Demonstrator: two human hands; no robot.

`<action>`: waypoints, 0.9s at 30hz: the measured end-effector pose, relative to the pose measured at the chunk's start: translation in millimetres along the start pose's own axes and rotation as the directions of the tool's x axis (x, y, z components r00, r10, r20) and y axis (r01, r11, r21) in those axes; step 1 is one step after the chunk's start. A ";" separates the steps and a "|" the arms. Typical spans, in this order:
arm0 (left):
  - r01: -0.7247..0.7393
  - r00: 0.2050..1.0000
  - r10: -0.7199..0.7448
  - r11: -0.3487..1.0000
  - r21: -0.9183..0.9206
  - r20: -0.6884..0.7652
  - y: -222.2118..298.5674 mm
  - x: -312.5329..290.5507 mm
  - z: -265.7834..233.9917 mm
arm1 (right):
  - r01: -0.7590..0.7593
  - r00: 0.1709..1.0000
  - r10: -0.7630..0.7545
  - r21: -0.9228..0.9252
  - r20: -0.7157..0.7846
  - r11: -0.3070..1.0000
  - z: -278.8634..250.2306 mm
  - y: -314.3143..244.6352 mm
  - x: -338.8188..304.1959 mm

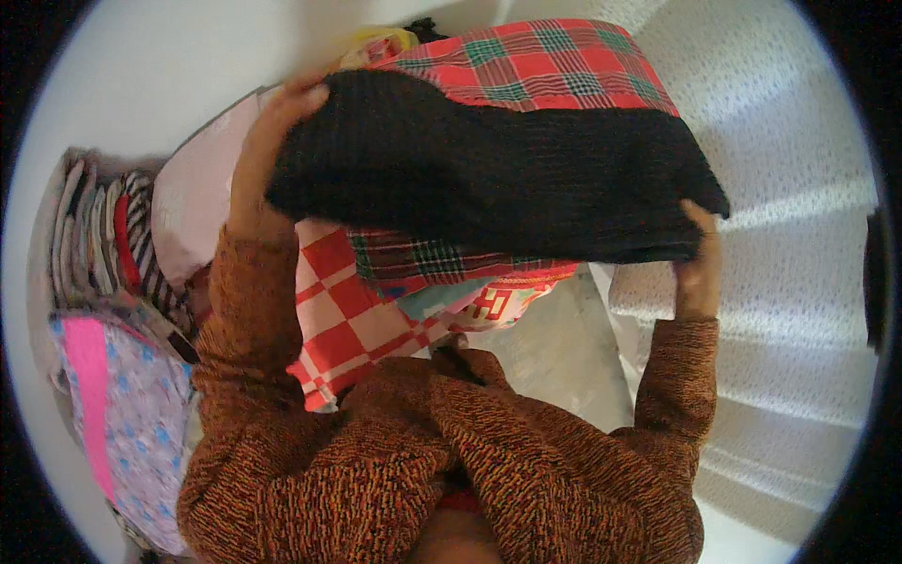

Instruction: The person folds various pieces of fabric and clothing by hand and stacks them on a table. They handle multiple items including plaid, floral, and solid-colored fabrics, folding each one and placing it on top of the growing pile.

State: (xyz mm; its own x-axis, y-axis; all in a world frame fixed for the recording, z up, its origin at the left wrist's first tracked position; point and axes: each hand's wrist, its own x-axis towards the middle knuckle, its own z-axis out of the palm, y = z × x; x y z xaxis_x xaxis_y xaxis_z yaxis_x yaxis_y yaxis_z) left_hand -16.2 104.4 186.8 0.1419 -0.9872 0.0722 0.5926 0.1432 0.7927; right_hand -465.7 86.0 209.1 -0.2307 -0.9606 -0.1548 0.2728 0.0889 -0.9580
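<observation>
Black ribbed cloth (pixel 507 179) is apparently pinched, despite blur, between the fingers of left hand (pixel 289 105) and right hand (pixel 698 246), likely keeping it spread; plaid fabric (pixel 564 58) is partly covered between them.

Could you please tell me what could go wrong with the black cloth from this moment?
1. The black cloth is held only near its ends, by the left hand and the right hand, so its middle could sag or crease.
2. The right hand grips near a corner, so that end might slip loose.
3. The red plaid cloth lies behind it in view; if they touch, it could get rumpled.
</observation>
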 end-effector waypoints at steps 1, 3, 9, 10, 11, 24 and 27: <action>-0.055 0.998 0.058 0.995 0.078 -0.037 10.1 0.8 6.3 | 0.029 1.000 -0.029 0.090 0.007 0.995 4.0 -15.8 11.9; -0.705 0.699 0.560 0.432 0.563 0.445 9.1 29.5 -26.7 | 0.115 0.987 -0.116 0.020 0.111 0.993 21.2 -55.6 38.4; -0.403 0.887 0.338 0.900 0.169 0.314 61.7 149.0 -62.3 | 0.263 0.915 -0.342 0.324 0.215 0.909 131.9 -145.7 144.8; -0.248 0.920 0.280 0.958 -0.147 0.274 64.7 157.7 -66.8 | 0.341 0.884 -0.415 0.313 0.213 0.887 151.3 -146.0 148.1; -0.283 0.922 0.306 0.951 -0.128 0.236 65.7 154.1 -65.3 | 0.416 0.849 -0.485 0.300 0.208 0.858 165.0 -144.4 150.6; -0.361 0.919 0.381 0.915 -0.178 0.098 53.9 132.1 -71.2 | 0.560 0.737 -0.584 0.178 0.340 0.809 203.2 -139.3 177.2; -0.347 0.917 0.379 0.912 -0.219 0.126 45.5 133.5 -60.0 | 0.628 0.669 -0.596 0.091 0.444 0.773 177.3 -150.5 193.5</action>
State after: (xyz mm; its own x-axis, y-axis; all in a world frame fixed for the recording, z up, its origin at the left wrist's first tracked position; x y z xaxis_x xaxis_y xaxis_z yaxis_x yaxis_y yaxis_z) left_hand 77.3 -16.7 196.2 0.2548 -0.8598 0.4425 0.6650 0.4881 0.5653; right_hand -385.8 -160.0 366.0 0.0975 -0.8128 0.5743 0.1515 -0.5582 -0.8158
